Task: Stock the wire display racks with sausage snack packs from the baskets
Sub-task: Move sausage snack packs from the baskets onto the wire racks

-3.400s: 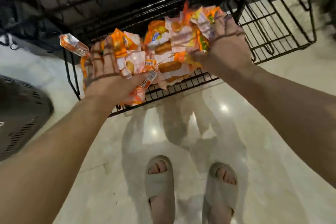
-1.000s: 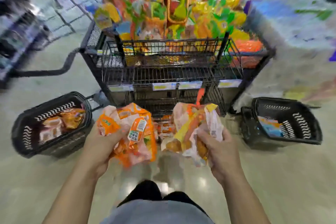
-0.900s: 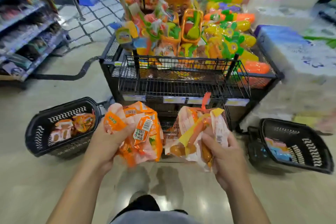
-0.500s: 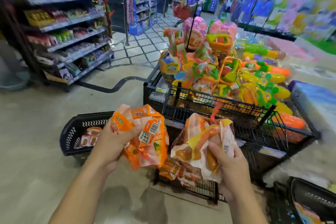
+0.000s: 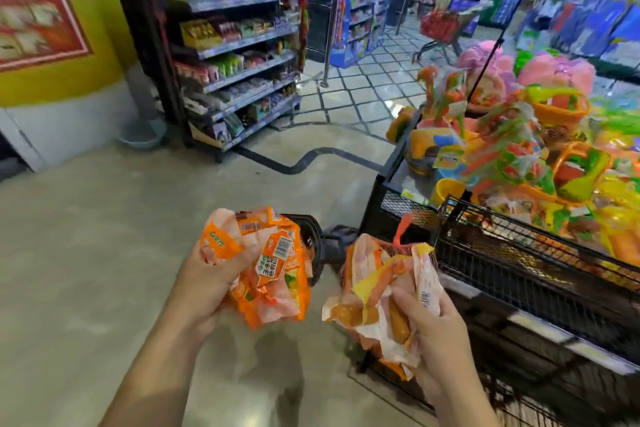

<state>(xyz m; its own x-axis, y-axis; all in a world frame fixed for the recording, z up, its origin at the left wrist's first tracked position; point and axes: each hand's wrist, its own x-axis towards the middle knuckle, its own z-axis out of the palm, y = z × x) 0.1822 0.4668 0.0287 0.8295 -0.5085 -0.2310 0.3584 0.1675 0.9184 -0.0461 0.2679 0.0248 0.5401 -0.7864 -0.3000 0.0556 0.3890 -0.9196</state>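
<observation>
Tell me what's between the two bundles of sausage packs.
Head view: only air; through the gap between the left bundle and right bundle shows a black basket on the floor.

Hidden, cropped, blurred
The black basket point(image 5: 318, 253) sat mostly hidden behind the held sausage packs point(image 5: 270, 270); the wire rack point(image 5: 526, 274) ran off the right edge; shelf goods point(image 5: 235, 59) were too blurred to tell.

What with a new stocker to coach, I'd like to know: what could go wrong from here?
The left hand grips the left packs, the right hand the right packs, both loose bunches; one pack may slip to the floor. The basket lies close ahead on the floor: a possible trip. With both hands full, neither can tidy the rack.
</observation>
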